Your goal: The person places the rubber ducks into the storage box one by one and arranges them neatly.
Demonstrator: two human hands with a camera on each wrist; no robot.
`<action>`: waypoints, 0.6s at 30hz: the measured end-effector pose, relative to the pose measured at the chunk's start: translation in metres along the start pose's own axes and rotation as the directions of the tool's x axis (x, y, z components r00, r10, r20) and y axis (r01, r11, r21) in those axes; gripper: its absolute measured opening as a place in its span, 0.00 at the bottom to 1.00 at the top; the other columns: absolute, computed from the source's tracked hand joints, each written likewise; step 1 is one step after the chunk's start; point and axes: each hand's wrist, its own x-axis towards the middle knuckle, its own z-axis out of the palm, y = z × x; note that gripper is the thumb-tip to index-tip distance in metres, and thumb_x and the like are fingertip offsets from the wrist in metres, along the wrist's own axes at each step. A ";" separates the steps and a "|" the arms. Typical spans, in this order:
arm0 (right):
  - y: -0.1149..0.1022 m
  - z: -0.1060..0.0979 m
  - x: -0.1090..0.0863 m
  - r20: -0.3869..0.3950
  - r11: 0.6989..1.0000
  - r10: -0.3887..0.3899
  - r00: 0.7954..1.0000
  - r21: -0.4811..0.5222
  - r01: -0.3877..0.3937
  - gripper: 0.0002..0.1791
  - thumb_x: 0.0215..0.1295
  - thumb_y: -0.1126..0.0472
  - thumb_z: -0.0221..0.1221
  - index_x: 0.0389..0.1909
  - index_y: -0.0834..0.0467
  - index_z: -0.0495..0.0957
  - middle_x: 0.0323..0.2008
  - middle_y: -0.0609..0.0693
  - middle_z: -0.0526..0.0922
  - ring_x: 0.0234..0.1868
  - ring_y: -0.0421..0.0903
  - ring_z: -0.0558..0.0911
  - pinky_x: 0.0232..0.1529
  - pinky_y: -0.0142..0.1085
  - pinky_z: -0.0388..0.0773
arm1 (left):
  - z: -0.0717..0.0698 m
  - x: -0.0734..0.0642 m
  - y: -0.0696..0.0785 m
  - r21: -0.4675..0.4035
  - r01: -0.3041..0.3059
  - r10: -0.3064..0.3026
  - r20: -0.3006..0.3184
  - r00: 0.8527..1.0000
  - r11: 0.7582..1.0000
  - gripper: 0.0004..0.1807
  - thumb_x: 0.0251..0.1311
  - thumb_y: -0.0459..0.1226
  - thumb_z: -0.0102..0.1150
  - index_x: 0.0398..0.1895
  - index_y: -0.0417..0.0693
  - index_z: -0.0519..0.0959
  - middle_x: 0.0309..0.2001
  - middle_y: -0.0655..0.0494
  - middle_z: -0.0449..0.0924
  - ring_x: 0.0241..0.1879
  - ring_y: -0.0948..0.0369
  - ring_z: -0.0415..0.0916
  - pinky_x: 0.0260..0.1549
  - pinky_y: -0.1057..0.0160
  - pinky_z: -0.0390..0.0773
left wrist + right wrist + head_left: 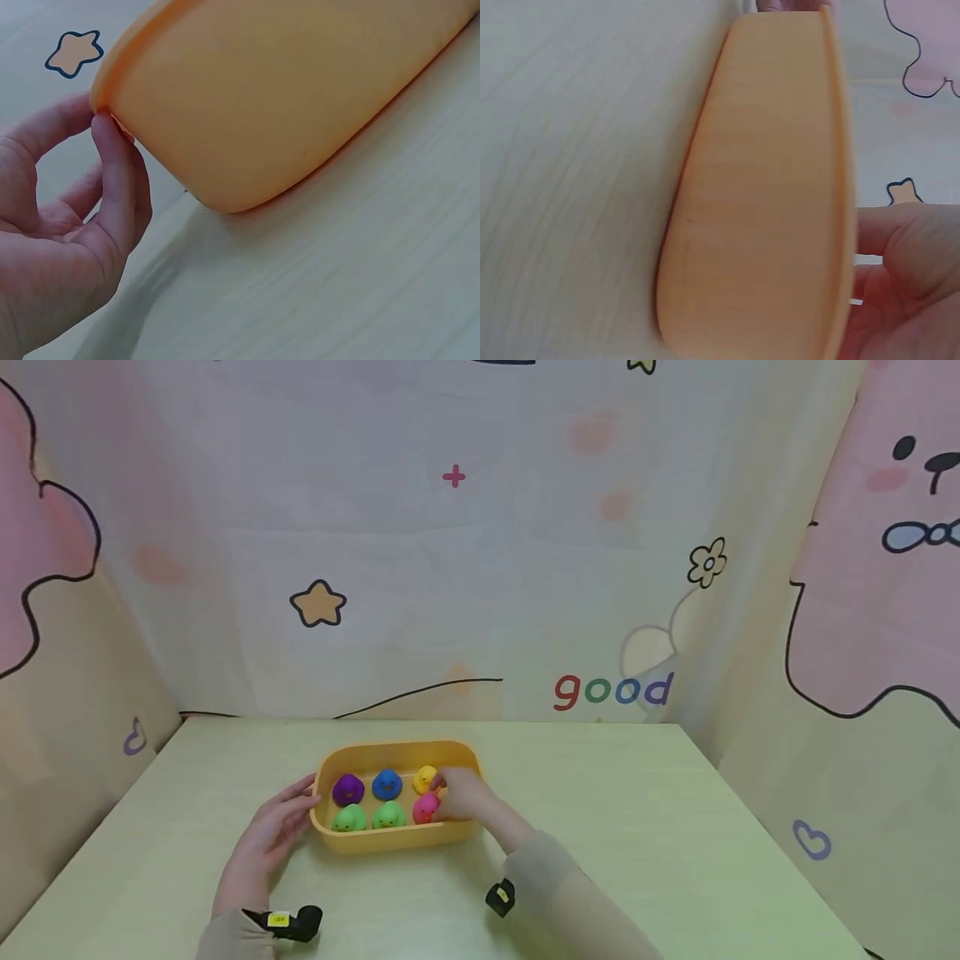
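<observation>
A yellow-orange plastic tray point(397, 838) sits on the table with several small toy ducks inside. My left hand point(279, 828) pinches its left rim between thumb and fingers, seen closely in the left wrist view. Inside the right end, my right hand point(467, 795) has its fingers bent down beside a pink duck point(425, 808) and a yellow duck point(423, 778). A bit of orange shows among those fingers; I cannot tell whether they grip it. The tray's wall hides the right fingertips in the right wrist view. Purple point(348, 790) and blue point(387, 784) ducks sit behind two green ducks point(388, 815).
The pale table point(630, 827) extends around the tray to both sides and toward me. A printed cloth backdrop point(450, 610) stands along the back and both sides. Each wrist carries a black camera strap, as on the left wrist point(288, 922).
</observation>
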 end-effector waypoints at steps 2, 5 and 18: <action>-0.001 -0.005 -0.005 -0.021 1.000 -0.001 1.000 0.031 0.002 0.17 0.52 0.67 0.68 0.44 0.63 0.79 0.50 0.58 0.81 0.47 0.53 0.78 0.53 0.46 0.77 | -0.002 -0.001 0.002 0.047 0.003 -0.002 -0.019 1.000 0.999 0.21 0.66 0.28 0.54 0.36 0.70 0.83 0.39 0.68 0.78 0.39 0.72 0.78 0.42 0.74 0.78; 0.001 -0.014 -0.014 -0.056 0.997 -0.018 0.998 0.079 0.022 0.17 0.54 0.67 0.67 0.46 0.64 0.79 0.51 0.61 0.80 0.48 0.56 0.78 0.52 0.49 0.78 | -0.004 -0.003 0.007 0.163 0.006 0.003 -0.058 0.998 0.987 0.21 0.64 0.30 0.59 0.55 0.64 0.79 0.39 0.67 0.75 0.37 0.72 0.76 0.42 0.74 0.77; 0.019 -0.033 -0.042 -0.243 0.983 -0.098 0.965 0.125 0.131 0.05 0.61 0.64 0.65 0.30 0.60 0.78 0.30 0.50 0.81 0.33 0.44 0.76 0.36 0.33 0.77 | 0.024 -0.017 0.046 0.780 -0.021 0.273 -0.193 0.943 0.625 0.29 0.63 0.37 0.59 0.66 0.34 0.68 0.52 0.36 0.74 0.34 0.61 0.78 0.32 0.69 0.82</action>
